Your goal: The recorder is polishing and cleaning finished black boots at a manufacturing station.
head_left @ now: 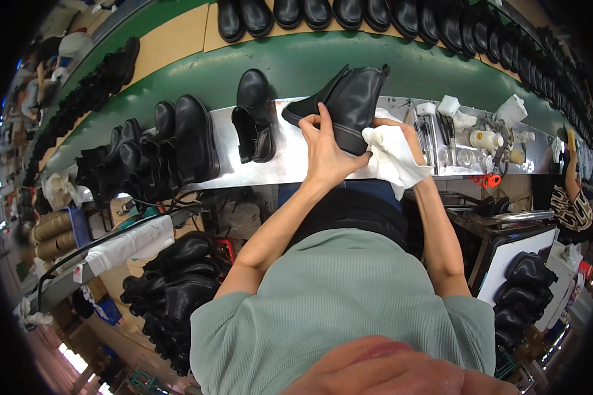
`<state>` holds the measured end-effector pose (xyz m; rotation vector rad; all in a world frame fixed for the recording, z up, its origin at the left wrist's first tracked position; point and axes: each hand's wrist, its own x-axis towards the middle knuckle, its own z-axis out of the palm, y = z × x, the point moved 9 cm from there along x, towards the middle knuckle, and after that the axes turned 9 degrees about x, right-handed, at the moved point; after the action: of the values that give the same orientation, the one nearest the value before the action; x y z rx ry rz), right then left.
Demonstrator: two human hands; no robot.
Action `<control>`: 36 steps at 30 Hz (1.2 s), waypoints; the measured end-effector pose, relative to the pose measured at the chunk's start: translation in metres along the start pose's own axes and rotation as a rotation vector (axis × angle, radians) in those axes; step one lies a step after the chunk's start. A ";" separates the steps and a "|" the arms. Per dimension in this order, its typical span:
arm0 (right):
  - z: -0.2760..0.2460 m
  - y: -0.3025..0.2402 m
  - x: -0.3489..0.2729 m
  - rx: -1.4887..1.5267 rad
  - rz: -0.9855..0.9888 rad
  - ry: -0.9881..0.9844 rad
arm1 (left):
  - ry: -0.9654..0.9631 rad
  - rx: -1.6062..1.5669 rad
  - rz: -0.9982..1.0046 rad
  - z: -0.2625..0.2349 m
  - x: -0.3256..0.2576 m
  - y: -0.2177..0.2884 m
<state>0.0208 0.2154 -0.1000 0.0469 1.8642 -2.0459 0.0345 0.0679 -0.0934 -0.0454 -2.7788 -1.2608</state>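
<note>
A black leather ankle boot [354, 99] is held over the metal bench, its heel toward me and its shaft pointing up and away. My left hand [329, 151] is closed on it, thumb at the heel and fingers along the side. On the boot's right side, my right hand [408, 135] is closed on a white cloth [396, 157], which drapes down over the fingers. Part of that hand is hidden behind the cloth. Another black boot [254, 115] stands on the metal strip left of my hands.
More black boots [191, 141] stand at the left of the metal bench [227, 172]. Bottles [486, 139], brushes and tools lie at its right. Beyond, a green conveyor belt [178, 82] carries rows of boots. Below left is a pile of boots [178, 283]; another person [573, 191] is far right.
</note>
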 end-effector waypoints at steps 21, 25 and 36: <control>0.061 -0.039 0.045 0.073 -0.046 -0.285 | -0.300 -1.161 -0.326 -0.053 0.002 -0.022; 0.072 -0.053 0.043 -0.015 0.005 -0.168 | -0.123 -0.667 -0.113 -0.069 0.009 -0.028; 0.081 -0.054 0.048 0.151 0.052 -0.481 | -0.321 -1.401 -0.192 -0.058 -0.001 -0.027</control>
<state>-0.0211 0.1281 -0.0515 -0.3250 1.4006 -1.9426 0.0373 0.0065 -0.0763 -0.0719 -1.4727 -3.1014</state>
